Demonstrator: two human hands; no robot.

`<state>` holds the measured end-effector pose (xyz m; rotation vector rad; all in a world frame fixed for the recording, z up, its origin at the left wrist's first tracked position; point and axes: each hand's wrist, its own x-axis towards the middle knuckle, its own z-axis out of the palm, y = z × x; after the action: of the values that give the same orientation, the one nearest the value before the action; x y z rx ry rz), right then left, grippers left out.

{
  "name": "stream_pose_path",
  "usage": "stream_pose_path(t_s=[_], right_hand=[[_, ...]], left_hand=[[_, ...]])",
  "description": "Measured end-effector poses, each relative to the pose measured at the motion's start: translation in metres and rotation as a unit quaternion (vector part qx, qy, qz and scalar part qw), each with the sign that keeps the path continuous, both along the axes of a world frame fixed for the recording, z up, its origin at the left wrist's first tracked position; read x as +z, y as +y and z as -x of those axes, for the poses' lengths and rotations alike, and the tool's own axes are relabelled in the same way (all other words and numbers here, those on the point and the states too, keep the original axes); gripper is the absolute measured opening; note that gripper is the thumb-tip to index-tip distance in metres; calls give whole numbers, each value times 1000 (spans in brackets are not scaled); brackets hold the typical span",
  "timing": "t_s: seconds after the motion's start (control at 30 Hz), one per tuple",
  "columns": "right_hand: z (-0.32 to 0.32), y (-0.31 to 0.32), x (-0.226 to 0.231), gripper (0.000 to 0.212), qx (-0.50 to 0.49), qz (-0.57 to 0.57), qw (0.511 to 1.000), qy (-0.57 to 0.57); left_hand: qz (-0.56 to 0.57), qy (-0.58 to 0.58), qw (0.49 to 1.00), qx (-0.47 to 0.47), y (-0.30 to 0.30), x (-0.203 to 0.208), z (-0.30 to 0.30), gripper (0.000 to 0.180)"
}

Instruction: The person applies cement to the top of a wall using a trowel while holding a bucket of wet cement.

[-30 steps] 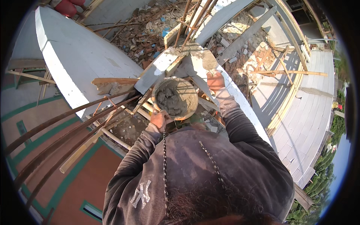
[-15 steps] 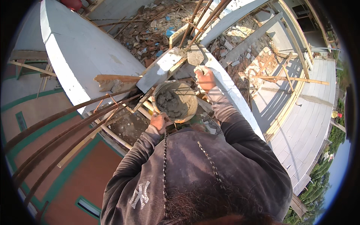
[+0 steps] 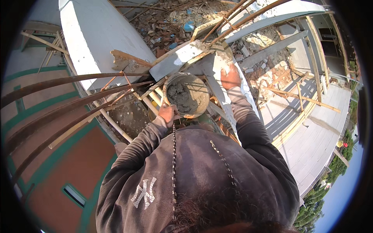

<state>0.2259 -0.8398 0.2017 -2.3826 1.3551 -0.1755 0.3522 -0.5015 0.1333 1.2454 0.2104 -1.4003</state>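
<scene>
My left hand grips the near rim of a round metal pan that is partly filled with wet grey mortar. The pan is tilted and rests among wooden poles and rods in front of my chest. My right hand lies palm down, fingers spread, on a narrow white concrete beam just right of the pan. A patch of grey mortar sits on the beam beyond its fingertips. Dark long sleeves cover both of my arms.
Long rusty steel rods curve in from the left toward the pan. A wide white slab lies at upper left, with rubble behind it. Wooden props and a pale roof lie far below on the right.
My right hand has shifted from beside the pan's rim out onto the white beam. The pan now tilts more toward me, and the view has swung slightly.
</scene>
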Motion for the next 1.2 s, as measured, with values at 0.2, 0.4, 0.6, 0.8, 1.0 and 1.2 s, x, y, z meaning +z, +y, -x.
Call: stream_pose_path(t_s=[0.2, 0.4, 0.6, 0.8, 1.0, 1.2], right_hand=[[127, -23, -96, 30, -200, -361, 781, -469], [208, -68, -133, 37, -143, 110, 981, -67], [186, -68, -110, 40, -167, -41, 985, 10], [238, -72, -176, 39, -308, -254, 810, -430], [216, -59, -163, 51, -224, 3, 966, -126], [167, -37, -96, 74, -245, 74, 967, 1]], left_hand=[[51, -65, 996, -17, 4, -6, 8, 33], [-37, 43, 996, 68, -15, 29, 3, 38], [-70, 18, 994, 82, -15, 12, 7, 44], [-94, 9, 993, 76, -25, 26, 0, 41], [-86, -17, 995, 57, -6, 17, 0, 53], [-113, -15, 993, 37, 28, 5, 0, 53]])
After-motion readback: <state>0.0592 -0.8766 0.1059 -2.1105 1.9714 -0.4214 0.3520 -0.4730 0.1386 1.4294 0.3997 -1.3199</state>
